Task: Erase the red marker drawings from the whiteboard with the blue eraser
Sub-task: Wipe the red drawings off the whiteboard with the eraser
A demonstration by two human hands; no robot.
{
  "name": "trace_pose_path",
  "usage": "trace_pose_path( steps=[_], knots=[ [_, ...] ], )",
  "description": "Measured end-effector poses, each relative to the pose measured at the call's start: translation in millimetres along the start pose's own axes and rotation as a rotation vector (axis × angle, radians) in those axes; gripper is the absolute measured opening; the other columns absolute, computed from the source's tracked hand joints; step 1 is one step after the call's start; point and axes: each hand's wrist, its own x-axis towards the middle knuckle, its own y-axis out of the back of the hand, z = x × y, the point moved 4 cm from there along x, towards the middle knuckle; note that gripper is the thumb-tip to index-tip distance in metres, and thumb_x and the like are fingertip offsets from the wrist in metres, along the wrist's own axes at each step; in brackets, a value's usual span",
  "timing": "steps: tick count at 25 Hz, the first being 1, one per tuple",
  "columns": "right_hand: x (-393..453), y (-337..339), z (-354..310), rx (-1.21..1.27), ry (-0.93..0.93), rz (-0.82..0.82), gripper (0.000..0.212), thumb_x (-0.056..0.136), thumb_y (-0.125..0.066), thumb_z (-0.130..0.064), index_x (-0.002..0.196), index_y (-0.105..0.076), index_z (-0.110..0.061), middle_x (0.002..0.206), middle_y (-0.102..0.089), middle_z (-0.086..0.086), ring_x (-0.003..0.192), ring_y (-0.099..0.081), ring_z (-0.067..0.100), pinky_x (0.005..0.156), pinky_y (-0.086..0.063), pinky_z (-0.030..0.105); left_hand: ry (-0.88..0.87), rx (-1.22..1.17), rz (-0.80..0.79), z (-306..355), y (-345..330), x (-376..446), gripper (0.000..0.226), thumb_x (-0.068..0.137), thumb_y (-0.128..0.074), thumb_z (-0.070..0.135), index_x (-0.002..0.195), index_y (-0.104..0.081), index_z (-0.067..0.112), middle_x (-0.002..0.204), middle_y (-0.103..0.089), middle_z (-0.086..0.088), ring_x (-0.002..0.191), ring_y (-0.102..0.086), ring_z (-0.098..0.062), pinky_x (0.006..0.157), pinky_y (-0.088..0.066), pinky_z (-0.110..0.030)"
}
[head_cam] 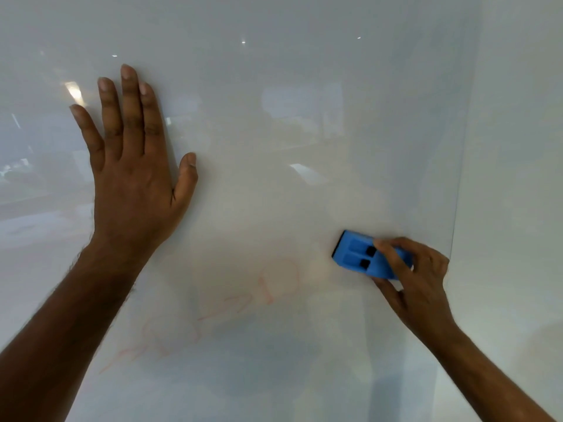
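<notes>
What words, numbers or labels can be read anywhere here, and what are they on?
Faint red marks on the whiteboard: half wiped, a loop and some strokes, too smeared to read as letters or numbers.
More faint red strokes, lower left on the board: also unreadable.
Blue eraser, gripped by the right hand: no label or brand shows.
Left hand: flat on the board, nothing written.
So there is no readable text.

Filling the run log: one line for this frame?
left hand: flat on glossy whiteboard | right hand: grips blue foam eraser on board | faint red marker traces: left of eraser, unerased
</notes>
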Motion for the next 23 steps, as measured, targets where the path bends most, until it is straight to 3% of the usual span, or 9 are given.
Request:
trace_pose_path(
  steps=[5, 9, 13, 18, 23],
  knots=[
    [47, -8, -65, 0.062, 0.021, 0.043, 0.064, 0.096, -0.067, -0.034, 0.153, -0.04, -0.034, 0.138, -0.051, 0.006, 0.123, -0.049, 0.028, 0.1, -0.036, 0.052, 0.006, 0.01, -0.003, 0, 1, 0, 0.08, 0.116, -0.029, 0.049, 0.172, -0.007, -0.004, 0.18, -0.006, -0.028, 0.167, -0.004, -0.051, 0.133, 0.005, -0.064],
    [4, -37, -119, 0.0, 0.294, -0.047, 0.066, 0.097, -0.068, -0.029, 0.154, -0.039, -0.042, 0.135, -0.054, 0.0, 0.117, -0.055, 0.025, 0.095, -0.04, 0.049, -0.029, -0.011, -0.016, -4, 3, -2, 0.083, 0.115, -0.035, 0.05, 0.172, -0.007, -0.003, 0.181, -0.005, -0.027, 0.167, -0.003, -0.049, 0.134, 0.011, -0.05],
    [-32, -45, -110, -0.077, 0.444, -0.147, 0.075, 0.091, -0.077, -0.024, 0.154, -0.041, -0.044, 0.133, -0.057, -0.003, 0.117, -0.057, 0.021, 0.098, -0.038, 0.045, -0.099, -0.066, -0.04, -13, 7, -6, 0.084, 0.113, -0.04, 0.05, 0.173, -0.01, -0.003, 0.181, -0.007, -0.025, 0.168, -0.005, -0.046, 0.138, 0.005, -0.044],
    [8, -21, -85, -0.045, 0.305, -0.028, 0.068, 0.094, -0.071, -0.028, 0.154, -0.041, -0.041, 0.135, -0.054, 0.001, 0.118, -0.054, 0.024, 0.096, -0.039, 0.049, -0.156, -0.033, -0.033, -18, 8, -13, 0.082, 0.116, -0.032, 0.054, 0.172, -0.014, -0.002, 0.181, -0.013, -0.024, 0.169, -0.009, -0.042, 0.139, -0.001, -0.044],
    [54, -23, -126, 0.043, 0.183, 0.017, 0.06, 0.099, -0.062, -0.036, 0.154, -0.037, -0.041, 0.136, -0.055, 0.001, 0.116, -0.053, 0.025, 0.095, -0.038, 0.05, -0.14, -0.001, -0.013, -17, 4, -14, 0.082, 0.116, -0.035, 0.053, 0.173, -0.014, -0.002, 0.181, -0.013, -0.023, 0.168, -0.012, -0.044, 0.139, -0.001, -0.046]
  ],
)
